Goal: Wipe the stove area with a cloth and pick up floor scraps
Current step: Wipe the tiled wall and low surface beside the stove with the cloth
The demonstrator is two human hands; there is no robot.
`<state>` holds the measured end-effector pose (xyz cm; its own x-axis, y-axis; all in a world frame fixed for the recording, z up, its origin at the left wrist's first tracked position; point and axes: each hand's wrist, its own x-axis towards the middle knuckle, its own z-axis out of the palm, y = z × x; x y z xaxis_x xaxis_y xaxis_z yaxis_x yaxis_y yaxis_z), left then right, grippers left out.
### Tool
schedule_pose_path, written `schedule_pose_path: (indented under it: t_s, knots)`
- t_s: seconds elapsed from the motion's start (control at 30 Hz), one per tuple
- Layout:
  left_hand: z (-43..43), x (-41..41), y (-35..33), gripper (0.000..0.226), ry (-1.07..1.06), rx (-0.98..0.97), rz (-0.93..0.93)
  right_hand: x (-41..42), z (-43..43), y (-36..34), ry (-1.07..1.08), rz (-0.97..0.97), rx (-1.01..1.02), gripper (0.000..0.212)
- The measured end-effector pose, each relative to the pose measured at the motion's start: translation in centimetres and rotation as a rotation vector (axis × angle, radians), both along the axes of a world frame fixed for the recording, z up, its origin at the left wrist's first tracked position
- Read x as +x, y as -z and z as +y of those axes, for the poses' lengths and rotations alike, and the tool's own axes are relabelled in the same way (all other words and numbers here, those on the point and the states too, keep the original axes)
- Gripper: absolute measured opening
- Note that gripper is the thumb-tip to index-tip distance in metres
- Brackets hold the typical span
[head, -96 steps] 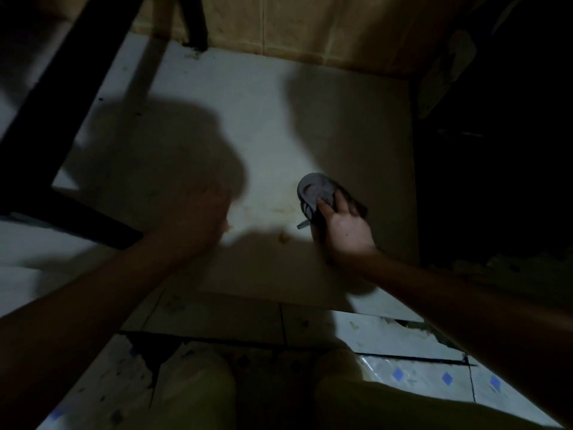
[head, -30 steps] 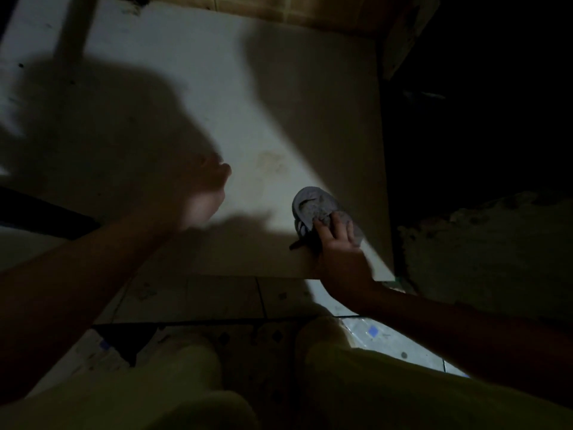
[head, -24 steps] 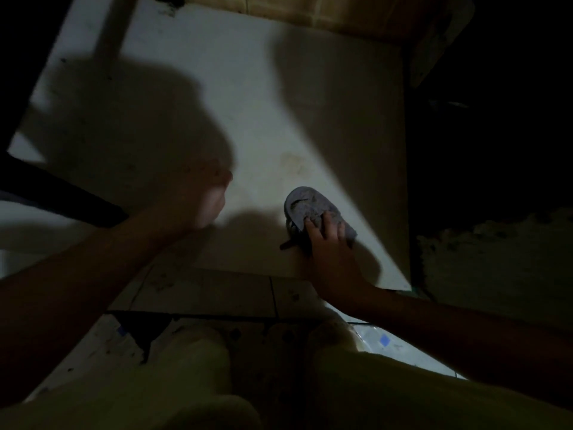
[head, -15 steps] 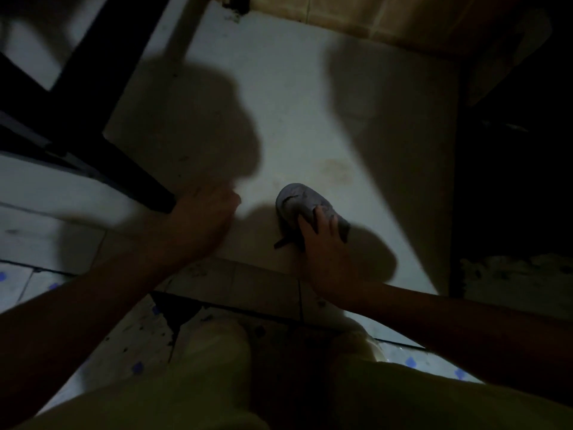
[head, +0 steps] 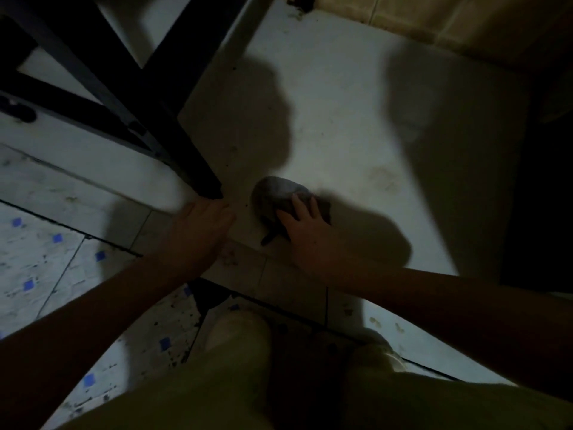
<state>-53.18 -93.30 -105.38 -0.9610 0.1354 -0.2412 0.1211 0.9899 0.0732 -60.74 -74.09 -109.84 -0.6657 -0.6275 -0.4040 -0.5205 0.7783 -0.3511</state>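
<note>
A bunched grey cloth (head: 276, 195) lies on the pale floor slab (head: 341, 125), near the slab's front edge. My right hand (head: 305, 229) rests flat on the cloth's near side, fingers spread over it and pressing it down. My left hand (head: 201, 231) lies just left of it at the slab's edge, touching the foot of a black metal leg (head: 198, 169); its fingers are together and loosely curled, and I cannot see anything in them. Faint brownish stains (head: 384, 178) mark the slab to the right of the cloth.
A black metal frame (head: 102, 88) crosses the upper left. Beige wall tiles (head: 434, 17) run along the back. A dark recess (head: 542, 181) borders the slab on the right. White tiles with blue dots (head: 46, 259) and my knees (head: 235, 342) fill the foreground.
My right hand slid the cloth left and nearer along the slab. My left hand dropped from mid-air to the slab's edge by the black leg. My view swung left.
</note>
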Motion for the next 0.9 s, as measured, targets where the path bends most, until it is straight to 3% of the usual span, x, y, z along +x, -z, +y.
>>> schedule_pose_path:
  t_s: [0.23, 0.43, 0.57, 0.9]
  knots:
    - [0.2, -1.8, 0.3, 0.032, -0.006, 0.109, 0.008, -0.5, 1.7, -0.4, -0.226, -0.072, -0.1, 0.043]
    - [1.3, -3.8, 0.7, 0.024, 0.026, 0.043, 0.002, 0.2, 5.5, -0.3, -0.274, -0.081, -0.171, 0.036]
    - [2.6, -5.6, 1.4, 0.029, 0.081, -0.013, -0.043, 0.8, 8.3, -0.5, -0.187, -0.089, -0.16, 0.035]
    - [9.6, -11.0, 1.6, 0.043, 0.231, 0.115, -0.062, 3.4, 17.9, -0.7, 0.2, -0.032, -0.179, 0.036]
